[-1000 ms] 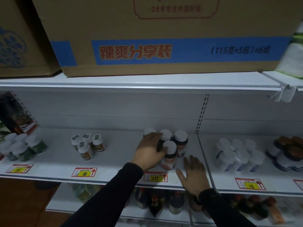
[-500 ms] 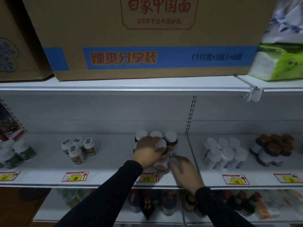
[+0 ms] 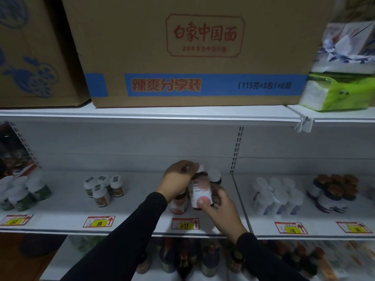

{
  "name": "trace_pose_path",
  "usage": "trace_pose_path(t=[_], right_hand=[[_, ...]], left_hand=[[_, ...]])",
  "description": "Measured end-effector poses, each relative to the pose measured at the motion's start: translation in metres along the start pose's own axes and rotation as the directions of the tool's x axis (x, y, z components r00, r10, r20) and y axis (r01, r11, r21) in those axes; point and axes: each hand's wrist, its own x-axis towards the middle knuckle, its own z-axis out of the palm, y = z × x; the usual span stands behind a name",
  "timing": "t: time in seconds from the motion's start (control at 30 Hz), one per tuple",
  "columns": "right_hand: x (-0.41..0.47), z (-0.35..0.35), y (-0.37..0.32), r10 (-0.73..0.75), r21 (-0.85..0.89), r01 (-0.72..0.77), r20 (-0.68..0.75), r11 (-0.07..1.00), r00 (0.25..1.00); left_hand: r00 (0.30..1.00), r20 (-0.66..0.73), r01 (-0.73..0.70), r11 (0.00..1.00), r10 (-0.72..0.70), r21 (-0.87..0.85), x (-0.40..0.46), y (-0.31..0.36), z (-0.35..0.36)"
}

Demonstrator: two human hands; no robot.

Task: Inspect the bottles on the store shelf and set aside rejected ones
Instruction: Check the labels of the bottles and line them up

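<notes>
Bottle [image 3: 199, 189] lifted off the shelf [image 3: 129, 218], your left hand [image 3: 178, 180] gripping its cap, right hand [image 3: 220, 209] cupping its base; a loose grip could drop it onto the bottles [image 3: 178, 203] just beside

Cardboard box [image 3: 192, 51] reads 白象中国面 and (115克×5包)×6; shelf price tags [image 3: 185, 223] show 88, 299, 118

dark bottle [image 3: 199, 190] with white-and-pink label; brown carton [image 3: 192, 51] with blue band.
</notes>
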Motion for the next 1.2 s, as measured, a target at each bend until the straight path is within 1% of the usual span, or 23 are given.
trace_pose_path(t=[0.07,0.17,0.23,0.33,0.47,0.57,0.67,0.77,0.9,0.97,1.1,1.2], right_hand=[[-0.001,0.002,-0.003,-0.001,0.051,0.001,0.006,0.999,1.000],[-0.003,0.005,-0.011,-0.023,0.069,0.022,0.019,0.997,1.000],[-0.002,0.009,-0.013,-0.027,0.056,0.025,0.042,0.998,0.999],[-0.001,0.012,-0.008,-0.019,0.010,0.019,0.063,1.000,0.998],[0.001,0.017,-0.008,-0.015,-0.050,0.017,0.030,0.999,0.999],[0.002,0.016,-0.009,-0.037,-0.021,0.038,0.039,0.999,0.999],[0.000,0.014,-0.012,-0.040,0.007,0.040,0.050,0.999,0.998],[-0.002,0.015,-0.014,-0.043,0.011,0.043,0.064,0.999,0.997],[-0.001,0.017,-0.012,-0.037,0.016,0.036,0.023,0.999,0.999],[-0.001,0.016,-0.013,-0.041,0.048,0.039,0.031,0.998,0.999],[-0.002,0.015,-0.015,-0.013,0.114,0.009,0.036,0.993,0.999],[-0.004,0.017,-0.016,-0.006,0.085,0.002,0.049,0.996,0.999]], left_hand=[[0.999,0.046,0.026,0.995,-0.022,-0.095,-0.001,-0.004,-0.005],[0.993,0.100,0.084,0.969,-0.062,-0.232,-0.002,-0.009,-0.009],[0.993,0.094,0.099,0.947,-0.074,-0.307,-0.002,-0.012,-0.011],[0.995,0.047,0.102,0.929,-0.091,-0.356,-0.002,-0.013,-0.012],[0.995,-0.003,0.094,0.922,-0.103,-0.376,-0.003,-0.010,-0.010],[0.993,0.060,0.118,0.922,-0.103,-0.370,-0.002,-0.011,-0.011],[0.987,0.117,0.151,0.897,-0.112,-0.415,-0.001,-0.013,-0.015],[0.990,0.081,0.137,0.896,-0.113,-0.422,0.000,-0.013,-0.014],[0.996,0.006,0.087,0.913,-0.093,-0.398,0.000,-0.010,-0.010],[0.997,0.026,0.083,0.913,-0.079,-0.400,-0.001,-0.008,-0.010],[0.991,0.089,0.130,0.882,-0.101,-0.452,-0.004,-0.004,-0.015],[0.993,0.068,0.115,0.882,-0.094,-0.457,-0.005,-0.003,-0.015]])
